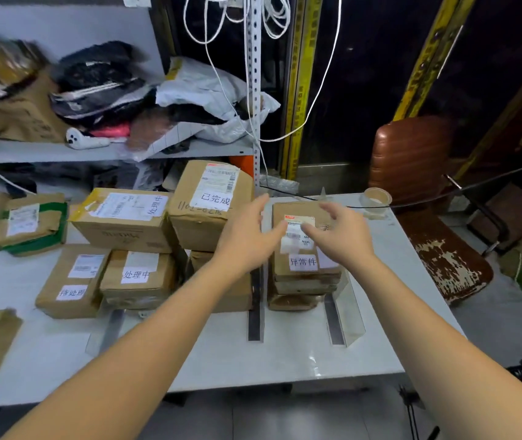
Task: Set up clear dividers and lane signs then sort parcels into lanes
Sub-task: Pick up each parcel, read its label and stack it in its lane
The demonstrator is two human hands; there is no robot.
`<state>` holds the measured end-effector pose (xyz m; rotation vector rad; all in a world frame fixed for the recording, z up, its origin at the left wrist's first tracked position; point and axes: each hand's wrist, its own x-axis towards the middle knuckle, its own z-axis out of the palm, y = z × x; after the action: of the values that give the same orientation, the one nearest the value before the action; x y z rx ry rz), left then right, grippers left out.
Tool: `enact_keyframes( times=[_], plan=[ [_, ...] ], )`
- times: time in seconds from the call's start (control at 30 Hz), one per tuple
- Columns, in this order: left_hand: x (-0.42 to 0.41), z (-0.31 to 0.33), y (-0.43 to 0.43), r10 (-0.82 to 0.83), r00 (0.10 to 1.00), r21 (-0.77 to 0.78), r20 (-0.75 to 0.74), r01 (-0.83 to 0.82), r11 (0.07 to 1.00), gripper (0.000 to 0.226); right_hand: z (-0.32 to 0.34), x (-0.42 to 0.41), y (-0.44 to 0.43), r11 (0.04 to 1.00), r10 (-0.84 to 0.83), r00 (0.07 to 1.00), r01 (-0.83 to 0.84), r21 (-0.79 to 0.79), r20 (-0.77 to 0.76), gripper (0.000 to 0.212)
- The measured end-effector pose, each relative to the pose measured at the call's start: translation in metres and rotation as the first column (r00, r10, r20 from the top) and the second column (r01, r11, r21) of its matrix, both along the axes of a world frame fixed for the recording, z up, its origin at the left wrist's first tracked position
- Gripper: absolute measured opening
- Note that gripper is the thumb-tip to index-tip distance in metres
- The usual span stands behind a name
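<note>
Head view: clear dividers (351,309) stand, signs (303,261) stuck, most parcels laned; loose parcels (30,223) at 9 o'clock seem unsorted. Left hand (250,230) and right hand (340,238) spread, empty, above the 1 o'clock stack (297,281).

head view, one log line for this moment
left hand open; right hand open; both above top brown cardboard parcel, rightmost stack; clear plastic divider upright beside it

The parcels (119,217) are brown cardboard with white labels (215,198) printed in black. One parcel at the far left is bound in green tape (35,246); another shows yellow tape (89,201) at a corner. The table (285,360) is white, crossed by black strips (254,322). The chair (412,154) is reddish brown, its seat (450,265) flaked pale.
</note>
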<state>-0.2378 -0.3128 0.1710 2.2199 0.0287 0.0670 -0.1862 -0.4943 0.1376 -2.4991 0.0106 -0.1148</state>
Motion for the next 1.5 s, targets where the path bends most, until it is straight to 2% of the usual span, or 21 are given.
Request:
enact_keyframes(
  times=[0.1,0.3,0.43,0.6,0.7,0.83,1.1,1.37,1.5],
  plan=[
    [-0.008,0.037,0.041,0.108,0.99,0.078,0.092,-0.115,0.99,0.058,0.036,-0.003,0.035,0.996,0.087,0.991,-0.09,0.023,0.097,0.065],
    [-0.027,0.085,0.132,0.183,0.96,0.038,0.212,-0.195,0.98,0.056,0.098,-0.024,0.115,0.971,0.229,0.948,-0.239,0.019,0.221,0.059],
    [-0.044,0.092,0.226,0.206,0.946,0.282,0.249,-0.275,0.919,0.063,0.122,-0.037,0.183,0.946,0.322,0.919,-0.324,-0.028,0.226,0.061],
    [-0.073,0.082,0.362,0.296,0.938,0.49,0.178,-0.346,0.8,0.069,0.128,-0.047,0.291,0.911,0.41,0.898,-0.392,-0.131,0.16,0.063],
    [-0.091,0.071,0.441,0.352,0.929,0.563,0.113,-0.352,0.748,0.073,0.121,-0.053,0.362,0.885,0.461,0.88,-0.445,-0.136,0.117,0.06],
    [-0.112,0.061,0.531,0.403,0.914,0.634,0.041,-0.335,0.697,0.072,0.108,-0.058,0.447,0.861,0.497,0.866,-0.485,-0.151,0.05,0.066],
    [-0.149,0.027,0.684,0.518,0.855,0.718,-0.024,-0.346,0.604,0.065,0.079,-0.05,0.608,0.769,0.619,0.785,-0.609,-0.194,-0.014,0.066],
    [-0.154,-0.012,0.792,0.662,0.738,0.7,-0.131,-0.404,0.588,0.062,0.029,-0.018,0.748,0.685,0.719,0.692,-0.722,-0.1,-0.072,0.064],
    [-0.144,-0.041,0.829,0.704,0.683,0.646,-0.195,-0.451,0.616,0.062,-0.006,-0.007,0.808,0.613,0.779,0.611,-0.789,-0.037,-0.14,0.065]
  ],
)
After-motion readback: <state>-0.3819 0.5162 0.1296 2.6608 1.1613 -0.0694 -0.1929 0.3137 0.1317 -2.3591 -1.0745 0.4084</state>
